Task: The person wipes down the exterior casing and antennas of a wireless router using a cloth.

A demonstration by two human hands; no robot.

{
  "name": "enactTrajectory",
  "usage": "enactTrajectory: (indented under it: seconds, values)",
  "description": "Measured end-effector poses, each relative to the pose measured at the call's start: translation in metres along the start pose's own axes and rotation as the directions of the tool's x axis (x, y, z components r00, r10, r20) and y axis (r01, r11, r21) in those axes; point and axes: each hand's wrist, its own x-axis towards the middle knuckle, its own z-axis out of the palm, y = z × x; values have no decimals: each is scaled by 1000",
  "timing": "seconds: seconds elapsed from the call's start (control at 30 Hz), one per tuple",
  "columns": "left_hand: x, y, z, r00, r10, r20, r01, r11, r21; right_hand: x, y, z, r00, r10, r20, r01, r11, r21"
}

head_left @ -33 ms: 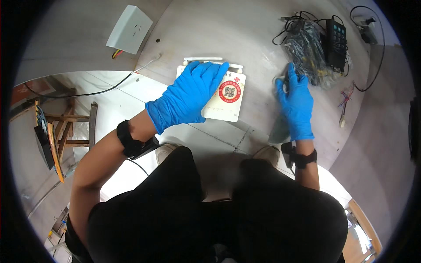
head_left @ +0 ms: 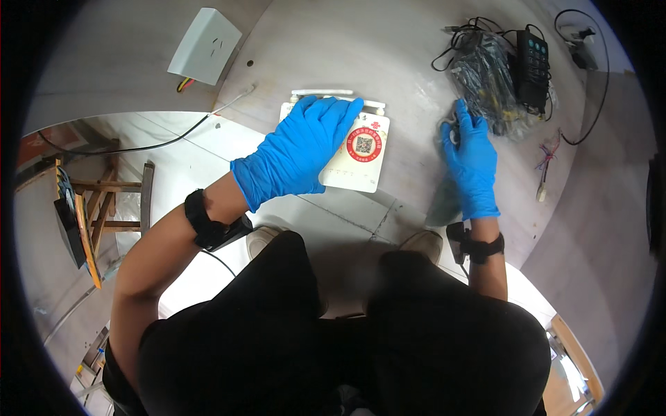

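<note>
Open lane over bare table [head_left: 413, 128] between left grip [head_left: 302, 149] and right grip [head_left: 472, 166]. Ahead of left grip: antennas [head_left: 322, 92] in the way, free table beyond. Just ahead of right grip: bag [head_left: 485, 76], then keypad [head_left: 532, 69], blocking. Right of it: room up to the loose lead [head_left: 546, 166].

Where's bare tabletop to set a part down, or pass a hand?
Widest: tabletop beyond the router, between white box and bag. Narrower: between router and right hand. Crowded: far right, where bag, black cables and keypad bunch together; left hand covers much of the router.
</note>
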Motion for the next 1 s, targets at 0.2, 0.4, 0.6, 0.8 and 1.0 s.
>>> enactTrajectory:
  seconds: [0.2,0.4,0.6,0.8,1.0]
  values:
    - [5,1,-1,999,-14,34,14,1000,16,-5,-36,-34,966,-240,101,133,790,599]
    - [6,5,-2,998,-34,56,30,997,70,-21,-68,3,849,-527,-41,505,786,357]
    - [6,5,0,998,-34,57,28,995,99,-36,-65,0,867,-496,-36,479,812,334]
    - [6,4,-5,994,-50,100,43,997,70,-35,-59,6,870,-492,-40,471,803,365]
    - [7,4,-4,993,-30,112,19,995,96,-16,-67,-4,844,-535,-37,517,794,321]
